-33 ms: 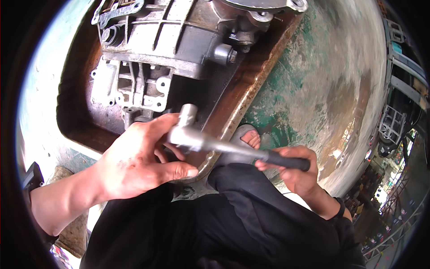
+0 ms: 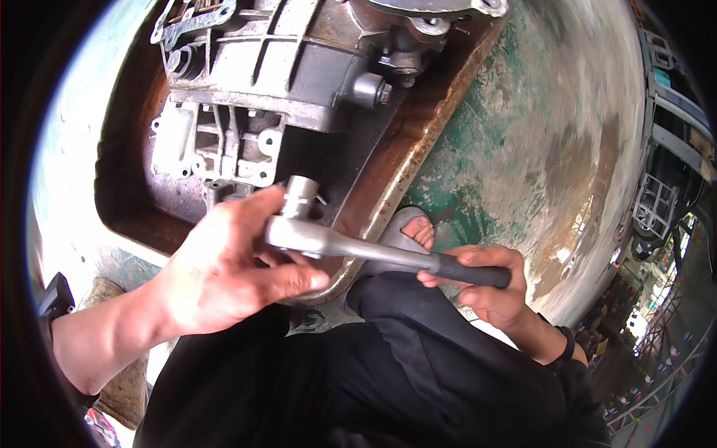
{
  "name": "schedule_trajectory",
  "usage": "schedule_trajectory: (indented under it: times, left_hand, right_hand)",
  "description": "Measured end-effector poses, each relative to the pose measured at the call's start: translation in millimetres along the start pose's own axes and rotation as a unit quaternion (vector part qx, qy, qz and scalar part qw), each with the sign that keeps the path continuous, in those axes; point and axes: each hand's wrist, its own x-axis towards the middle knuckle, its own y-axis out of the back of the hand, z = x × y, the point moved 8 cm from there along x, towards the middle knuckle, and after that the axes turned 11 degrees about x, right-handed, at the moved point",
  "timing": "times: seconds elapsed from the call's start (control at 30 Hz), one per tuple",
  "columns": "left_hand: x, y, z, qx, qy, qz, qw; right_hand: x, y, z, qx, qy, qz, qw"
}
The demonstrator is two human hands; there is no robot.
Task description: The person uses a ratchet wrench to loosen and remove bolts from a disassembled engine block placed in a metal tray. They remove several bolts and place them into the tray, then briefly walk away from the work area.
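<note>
A ratchet wrench (image 2: 358,248) with a steel shaft and a black grip lies across the space above my lap. On its head a silver socket (image 2: 301,192) points up and away from me. My left hand (image 2: 224,272) is closed around the head end; its thumb lies below the head and some fingers are hidden behind it. My right hand (image 2: 497,295) grips the black handle. Just beyond the wrench, a cast metal gearbox housing (image 2: 250,60) with ribs and bolt holes sits in a rusty brown metal tray (image 2: 409,160).
Right of the tray lies a worn, green-stained concrete floor (image 2: 508,149). My foot in a grey sandal (image 2: 407,235) is beside the tray's near right corner. Metal frames and clutter (image 2: 657,201) line the far right.
The wrench head has shifted slightly left and down, and the socket shows more sharply. Both hands keep hold, with the right hand moved slightly left.
</note>
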Motion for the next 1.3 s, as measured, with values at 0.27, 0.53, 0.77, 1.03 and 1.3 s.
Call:
schedule_trajectory:
  times: [0.27,0.53,0.77,1.03,1.3]
  left_hand:
    - [3.3,28.0,-10.1,0.034,0.054,0.123,0.99]
    - [-12.6,57.3,29.5,0.389,-0.224,0.25,0.858]
    - [-2.1,73.8,-2.2,0.368,-0.114,0.163,0.908]
    - [6.8,75.7,-1.9,0.359,-0.066,0.186,0.912]
    - [9.5,72.5,-9.9,0.387,-0.066,0.205,0.897]
  right_hand:
    - [51.6,-27.9,22.2,-0.392,-0.028,-0.04,0.918]
    - [77.6,-48.6,77.4,-0.372,-0.04,-0.063,0.925]
    - [80.2,-46.8,58.3,-0.417,-0.029,-0.017,0.908]
    - [82.1,-50.5,12.0,-0.471,0.026,-0.005,0.882]
    - [84.6,-62.9,-36.4,-0.505,0.205,0.001,0.838]
